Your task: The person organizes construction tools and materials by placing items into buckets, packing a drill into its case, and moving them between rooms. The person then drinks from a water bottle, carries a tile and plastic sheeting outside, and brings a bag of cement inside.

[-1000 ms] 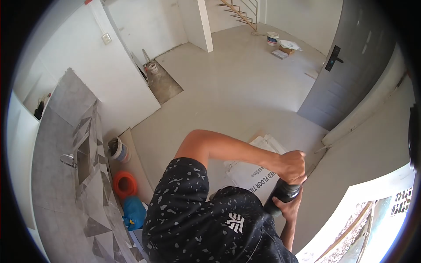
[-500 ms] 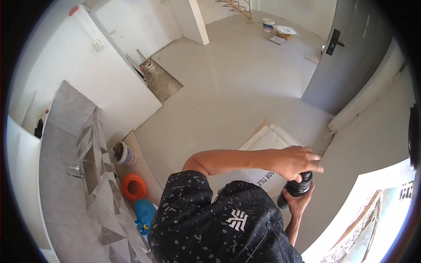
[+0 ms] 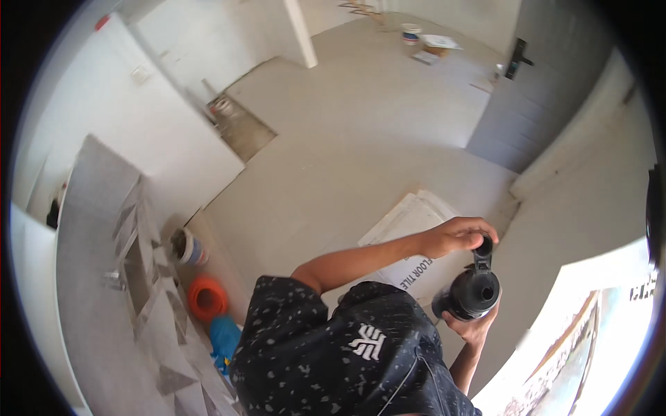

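A dark water bottle (image 3: 454,303) with a black top is tilted so that its open mouth shows. My right hand (image 3: 480,324) is wrapped round its body from below. Its flip cap (image 3: 483,247) is swung up away from the mouth, still joined by a hinged strap. My left hand (image 3: 454,236) pinches that cap with the thumb and fingers. Below the hands, cardboard boxes (image 3: 409,270) marked "FLOOR TILE" lie on the floor.
A tiled counter (image 3: 90,277) with a sink and faucet runs along the left. Beside it stand a bucket (image 3: 191,247), an orange tub (image 3: 207,297) and a blue bag (image 3: 225,336). A grey door (image 3: 538,90) stands at upper right; another bucket (image 3: 411,35) is farther back.
The bottle's cap has been flipped up and its mouth is now exposed. My left hand has stayed on the cap, while the bottle has tilted toward me. The view has shifted slightly.
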The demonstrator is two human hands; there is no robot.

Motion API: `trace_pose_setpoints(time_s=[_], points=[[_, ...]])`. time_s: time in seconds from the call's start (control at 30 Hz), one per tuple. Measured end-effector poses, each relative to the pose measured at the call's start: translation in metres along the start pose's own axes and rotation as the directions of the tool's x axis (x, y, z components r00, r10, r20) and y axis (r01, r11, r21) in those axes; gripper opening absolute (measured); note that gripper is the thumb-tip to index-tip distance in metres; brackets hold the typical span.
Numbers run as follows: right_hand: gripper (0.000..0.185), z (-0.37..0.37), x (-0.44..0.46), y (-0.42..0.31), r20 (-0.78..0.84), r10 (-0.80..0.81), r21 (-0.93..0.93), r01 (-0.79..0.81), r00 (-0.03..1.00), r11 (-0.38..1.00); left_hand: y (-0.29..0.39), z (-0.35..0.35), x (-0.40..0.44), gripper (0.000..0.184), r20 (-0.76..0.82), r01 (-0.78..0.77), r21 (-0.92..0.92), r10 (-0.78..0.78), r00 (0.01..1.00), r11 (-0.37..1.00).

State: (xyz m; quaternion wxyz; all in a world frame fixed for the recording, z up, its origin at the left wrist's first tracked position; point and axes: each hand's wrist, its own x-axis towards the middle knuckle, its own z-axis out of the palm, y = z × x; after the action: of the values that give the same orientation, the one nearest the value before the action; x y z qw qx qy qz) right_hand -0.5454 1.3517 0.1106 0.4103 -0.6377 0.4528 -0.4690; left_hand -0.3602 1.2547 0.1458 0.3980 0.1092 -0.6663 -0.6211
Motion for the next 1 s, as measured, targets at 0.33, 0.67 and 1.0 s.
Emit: trace_pose_setpoints(time_s=[0.33, 0.67, 1.0], points=[[0.067, -0.005, 0.063, -0.104, -0.161, -0.718, -0.197, 0.690, 0.678, 0.696, 0.124, 0.061, 0.037, 0.059, -0.318, -0.571, -0.236, 0.493, 0.810, 0.786], [0.041, -0.019, 0.110, -0.177, -0.051, -0.962, -0.189, 0.944, 0.267, 0.272, 0.191, 0.077, 0.048, 0.039, -0.107, -0.712, 0.068, 0.715, 0.691, 0.699], [0.042, -0.036, 0.119, -0.207, -0.049, -0.976, -0.315, 0.924, 0.212, 0.217, 0.219, 0.076, 0.050, 0.025, 0.158, -0.790, 0.157, 0.774, 0.613, 0.593]])
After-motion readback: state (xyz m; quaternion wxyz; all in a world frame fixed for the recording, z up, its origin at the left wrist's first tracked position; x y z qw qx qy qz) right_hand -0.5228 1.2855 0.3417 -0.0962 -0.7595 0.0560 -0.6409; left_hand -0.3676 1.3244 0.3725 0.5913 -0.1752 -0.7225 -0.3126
